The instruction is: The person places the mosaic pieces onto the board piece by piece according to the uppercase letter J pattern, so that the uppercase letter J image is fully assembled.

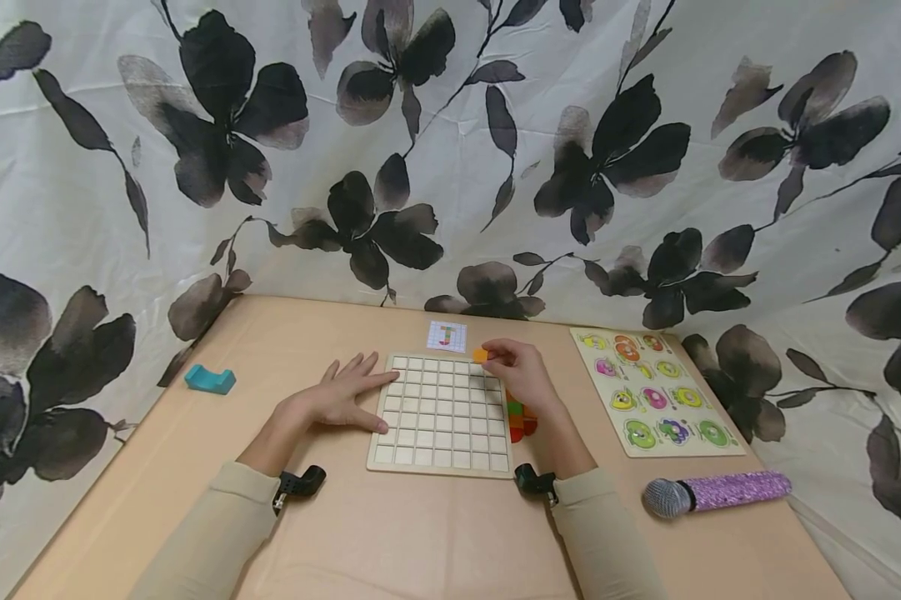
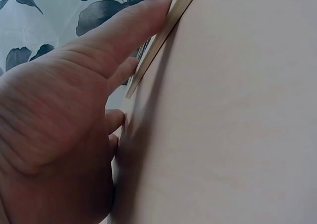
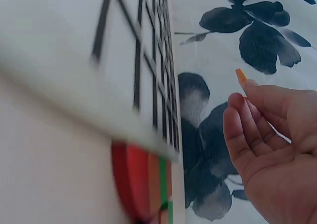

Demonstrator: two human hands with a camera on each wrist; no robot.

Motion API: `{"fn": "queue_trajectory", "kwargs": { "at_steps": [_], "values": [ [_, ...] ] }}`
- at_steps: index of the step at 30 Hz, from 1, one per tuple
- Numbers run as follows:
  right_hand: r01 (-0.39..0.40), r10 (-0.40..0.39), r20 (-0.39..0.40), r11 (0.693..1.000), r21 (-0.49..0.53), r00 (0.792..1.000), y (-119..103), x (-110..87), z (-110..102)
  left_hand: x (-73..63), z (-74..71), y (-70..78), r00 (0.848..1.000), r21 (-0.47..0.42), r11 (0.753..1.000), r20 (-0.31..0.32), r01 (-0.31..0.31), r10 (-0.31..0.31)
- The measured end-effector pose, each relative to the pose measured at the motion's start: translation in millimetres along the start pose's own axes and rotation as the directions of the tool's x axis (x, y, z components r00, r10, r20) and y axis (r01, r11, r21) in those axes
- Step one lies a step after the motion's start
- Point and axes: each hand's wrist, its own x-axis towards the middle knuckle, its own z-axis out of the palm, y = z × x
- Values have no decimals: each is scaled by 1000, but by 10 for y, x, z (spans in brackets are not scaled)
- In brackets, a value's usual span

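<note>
A pale wooden grid board (image 1: 438, 473) with rows of square cells lies on the table, its cells bare. My left hand (image 1: 335, 397) rests at its left edge, fingers spread, thumb and index fingertip touching the side. Over the top right corner, my right hand (image 1: 523, 377) pinches a small flat orange tile (image 1: 480, 355) between thumb and fingers; the right wrist view shows the tile (image 3: 240, 76) edge-on. Red, green and orange pieces (image 1: 516, 418) lie along the board's right side, partly hidden by the right wrist. A small card (image 1: 446, 335) with a coloured grid pattern lies behind the board.
A teal curved block (image 1: 210, 380) sits at the far left. To the right lies a board with fruit pictures (image 1: 648, 379), and nearer stands out a microphone (image 1: 720, 493) with a glittery purple handle. Floral cloth (image 1: 480, 150) hangs behind the table.
</note>
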Motion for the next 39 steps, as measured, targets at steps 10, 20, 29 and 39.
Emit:
{"fn": "queue_trajectory", "kwargs": {
  "at_steps": [10,20,29,39],
  "values": [
    [-44,46,-17,995,87,999,-229,95,266,-7,11,-29,1000,-2,1000,-6,-11,11],
    [-23,22,15,994,105,1000,-278,161,495,-16,-4,-15,1000,-6,1000,6,3,-3],
    [-74,64,71,986,149,995,-145,174,618,-5,-2,2,1000,-9,1000,-3,1,-1],
    [-50,38,85,988,148,996,37,164,776,-5,-7,1,1000,-9,1000,-4,7,-7]
  ]
}}
